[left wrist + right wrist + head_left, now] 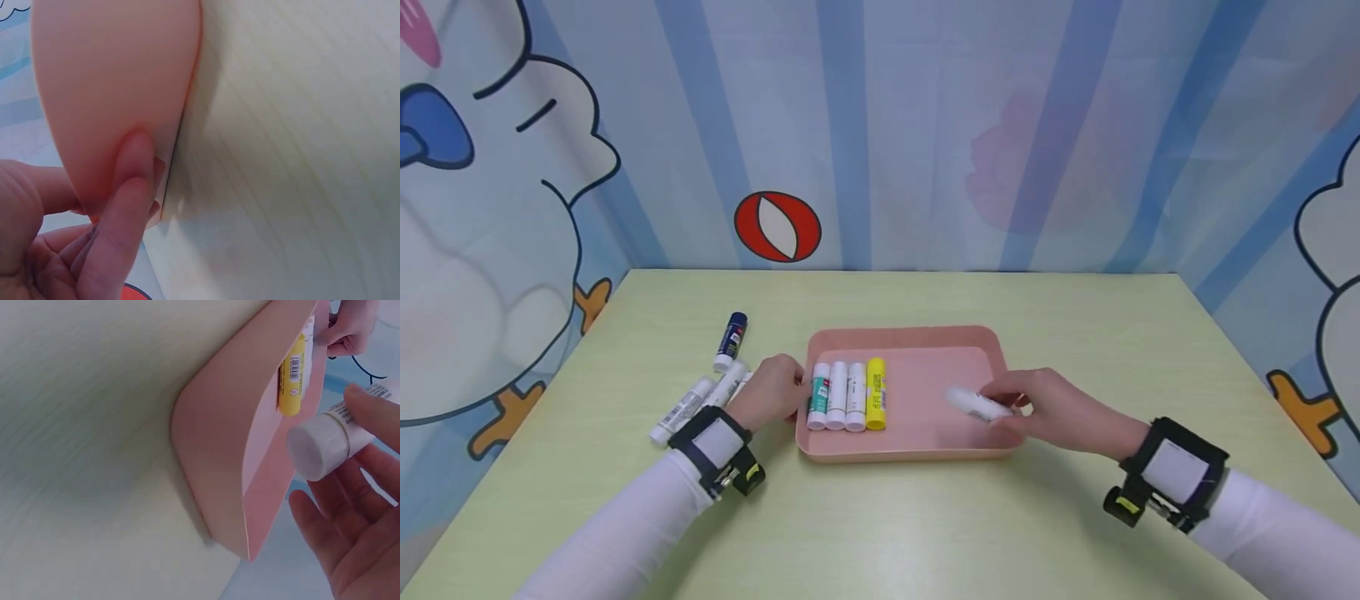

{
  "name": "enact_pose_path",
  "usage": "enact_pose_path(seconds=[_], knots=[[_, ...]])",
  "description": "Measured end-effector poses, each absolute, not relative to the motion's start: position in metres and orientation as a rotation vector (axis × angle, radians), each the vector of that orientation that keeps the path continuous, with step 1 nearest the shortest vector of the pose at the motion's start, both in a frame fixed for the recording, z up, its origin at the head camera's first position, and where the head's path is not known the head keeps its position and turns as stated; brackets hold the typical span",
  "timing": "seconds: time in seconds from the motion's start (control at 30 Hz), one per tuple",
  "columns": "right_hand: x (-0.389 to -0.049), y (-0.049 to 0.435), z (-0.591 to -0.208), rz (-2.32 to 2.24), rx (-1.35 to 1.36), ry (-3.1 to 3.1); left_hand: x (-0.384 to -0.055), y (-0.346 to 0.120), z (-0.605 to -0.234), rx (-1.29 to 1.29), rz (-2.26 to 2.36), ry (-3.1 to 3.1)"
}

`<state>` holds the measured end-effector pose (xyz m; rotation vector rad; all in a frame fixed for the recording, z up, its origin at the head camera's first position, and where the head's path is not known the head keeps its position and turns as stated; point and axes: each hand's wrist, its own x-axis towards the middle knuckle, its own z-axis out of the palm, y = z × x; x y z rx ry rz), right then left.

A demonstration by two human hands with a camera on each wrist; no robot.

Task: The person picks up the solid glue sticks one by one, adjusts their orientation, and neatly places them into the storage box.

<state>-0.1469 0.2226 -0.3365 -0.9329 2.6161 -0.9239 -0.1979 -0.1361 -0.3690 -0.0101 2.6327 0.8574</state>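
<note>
My left hand pinches the left wall of a pink tray; in the left wrist view its fingers press against the outside of that wall. My right hand holds a white glue stick between thumb and fingers over the tray's right part. In the right wrist view the stick's white end points away from the palm. At the tray's left side stand side by side a green-labelled glue stick, two white glue sticks and a yellow glue stick.
Left of the tray, a dark blue glue stick lies on the table near several white sticks, partly hidden by my left hand. A patterned curtain hangs behind the table's far edge.
</note>
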Motion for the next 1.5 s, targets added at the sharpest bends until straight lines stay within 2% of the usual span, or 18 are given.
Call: enact_pose_path(seconds=[0.2, 0.43, 0.67, 1.5], knots=[[-0.167, 0.188, -0.342, -0.994, -0.731, 2.618, -0.197, -0.135, -0.368, -0.014, 0.857, 2.63], [-0.185, 0.149, -0.341, -0.803, -0.481, 2.613, -0.196, -0.134, -0.367, -0.019, 0.859, 2.623], [-0.196, 0.129, -0.339, -0.737, -0.246, 2.512, -0.196, -0.134, -0.367, 0.004, 0.857, 2.628], [-0.212, 0.089, -0.362, -0.56, -0.048, 2.423, -0.196, -0.135, -0.364, -0.03, 0.858, 2.617]])
